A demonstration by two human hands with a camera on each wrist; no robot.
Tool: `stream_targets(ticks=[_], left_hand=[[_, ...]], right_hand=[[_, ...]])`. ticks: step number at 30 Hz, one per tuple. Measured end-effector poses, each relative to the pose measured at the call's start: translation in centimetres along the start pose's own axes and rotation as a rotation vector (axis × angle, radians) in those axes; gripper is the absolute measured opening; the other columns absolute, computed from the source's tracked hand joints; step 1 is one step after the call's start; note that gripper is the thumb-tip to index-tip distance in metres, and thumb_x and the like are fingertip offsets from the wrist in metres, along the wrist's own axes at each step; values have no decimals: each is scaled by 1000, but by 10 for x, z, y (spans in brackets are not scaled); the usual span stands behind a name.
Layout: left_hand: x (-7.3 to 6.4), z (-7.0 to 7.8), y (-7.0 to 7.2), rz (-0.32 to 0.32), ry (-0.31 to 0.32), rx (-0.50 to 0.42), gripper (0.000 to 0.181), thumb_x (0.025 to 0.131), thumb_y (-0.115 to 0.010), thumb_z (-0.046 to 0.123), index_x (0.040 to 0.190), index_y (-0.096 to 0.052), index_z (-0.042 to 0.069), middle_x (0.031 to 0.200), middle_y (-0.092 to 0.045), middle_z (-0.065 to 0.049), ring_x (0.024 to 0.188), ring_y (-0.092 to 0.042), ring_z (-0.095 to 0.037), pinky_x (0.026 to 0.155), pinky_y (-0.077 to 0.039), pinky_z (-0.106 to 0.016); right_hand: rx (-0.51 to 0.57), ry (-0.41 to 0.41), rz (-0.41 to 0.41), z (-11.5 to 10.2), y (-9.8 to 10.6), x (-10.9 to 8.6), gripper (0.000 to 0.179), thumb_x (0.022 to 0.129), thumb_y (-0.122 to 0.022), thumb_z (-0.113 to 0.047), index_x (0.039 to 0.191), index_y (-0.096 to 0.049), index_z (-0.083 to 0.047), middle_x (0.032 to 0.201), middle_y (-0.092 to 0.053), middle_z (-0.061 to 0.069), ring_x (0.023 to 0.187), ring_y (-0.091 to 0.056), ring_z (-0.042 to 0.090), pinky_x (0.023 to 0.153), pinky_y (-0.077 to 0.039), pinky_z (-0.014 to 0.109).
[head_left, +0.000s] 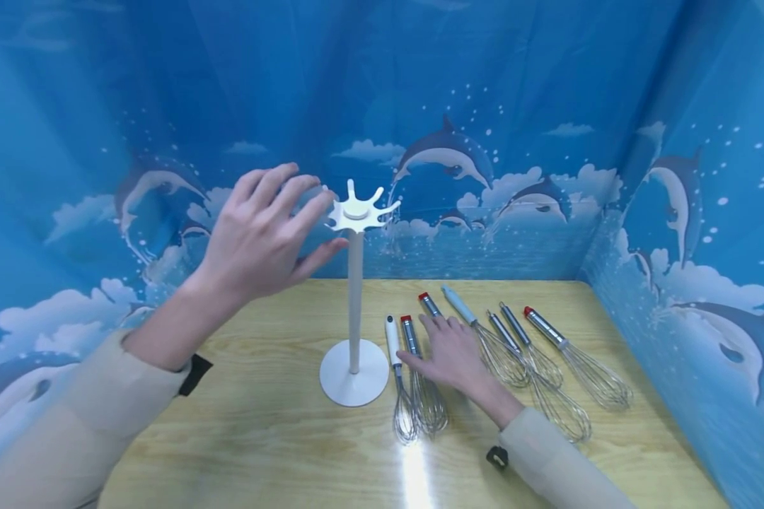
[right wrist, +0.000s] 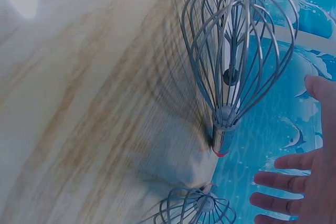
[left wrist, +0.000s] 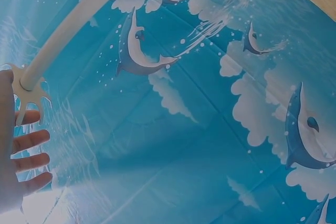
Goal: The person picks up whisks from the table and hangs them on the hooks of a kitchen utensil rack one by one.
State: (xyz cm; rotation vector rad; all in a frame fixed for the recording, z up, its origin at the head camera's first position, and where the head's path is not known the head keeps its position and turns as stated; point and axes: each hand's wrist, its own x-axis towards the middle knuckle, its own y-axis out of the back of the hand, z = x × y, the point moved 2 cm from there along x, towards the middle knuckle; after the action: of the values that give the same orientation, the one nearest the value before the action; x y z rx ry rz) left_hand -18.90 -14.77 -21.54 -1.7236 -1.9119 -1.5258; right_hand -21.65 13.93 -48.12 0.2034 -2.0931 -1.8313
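My left hand is raised beside the hooked top of a white stand, fingers spread and thumb pointing toward the post. In the left wrist view, its fingers show beside that top, holding nothing. My right hand hovers low over a row of whisks, its fingers extended. Partly hidden by it is a whisk with a red-tipped steel handle. Left of this hand lie another red-tipped whisk and a white-handled whisk. Whisk wires fill the right wrist view beside the open fingers.
To the right lie a whisk with a light-blue handle, two slim steel whisks and a red-ended whisk. The stand's round base rests on the wooden table. A blue dolphin-print curtain surrounds the table's back and sides.
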Motion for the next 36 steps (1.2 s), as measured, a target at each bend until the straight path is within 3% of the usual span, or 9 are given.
stream_targets(ticks=[5, 12, 18, 27, 36], left_hand=[[2, 0, 1, 7, 20, 3, 63, 110, -36, 57, 123, -69, 5, 123, -73, -23, 123, -65, -45, 101, -55, -61], [3, 0, 1, 16, 18, 12, 61, 109, -40, 54, 120, -70, 2, 120, -74, -22, 119, -65, -46, 98, -56, -60], [4, 0, 3, -7, -19, 45, 51, 104, -55, 47, 121, -72, 2, 122, -75, -21, 119, -65, -45, 97, -57, -57], [4, 0, 2, -19, -45, 51, 44, 104, -55, 42, 121, -73, 5, 123, -74, -21, 117, -66, -43, 95, -58, -57], [0, -6, 3, -24, -24, 14, 38, 102, -60, 37, 115, -73, 3, 121, -74, -23, 114, -66, -45, 93, -58, -56]], right_hand=[[35, -3, -35, -2, -3, 5, 99, 90, -47, -86, 157, -49, -13, 153, -59, 19, 136, -59, 44, 109, -51, 63], [50, -17, -60, -4, -8, 11, 98, 91, -49, -84, 157, -49, -11, 155, -57, 20, 139, -56, 46, 111, -49, 65], [71, -15, -82, -3, -12, 14, 98, 91, -52, -83, 156, -50, -9, 154, -57, 21, 141, -54, 47, 113, -47, 64], [5, -24, -83, -3, -23, 22, 90, 92, -55, -78, 150, -56, -11, 147, -63, 18, 134, -59, 45, 111, -47, 62], [-11, -61, -81, -3, -26, 25, 82, 92, -61, -70, 148, -58, -10, 144, -65, 18, 126, -62, 42, 101, -52, 55]])
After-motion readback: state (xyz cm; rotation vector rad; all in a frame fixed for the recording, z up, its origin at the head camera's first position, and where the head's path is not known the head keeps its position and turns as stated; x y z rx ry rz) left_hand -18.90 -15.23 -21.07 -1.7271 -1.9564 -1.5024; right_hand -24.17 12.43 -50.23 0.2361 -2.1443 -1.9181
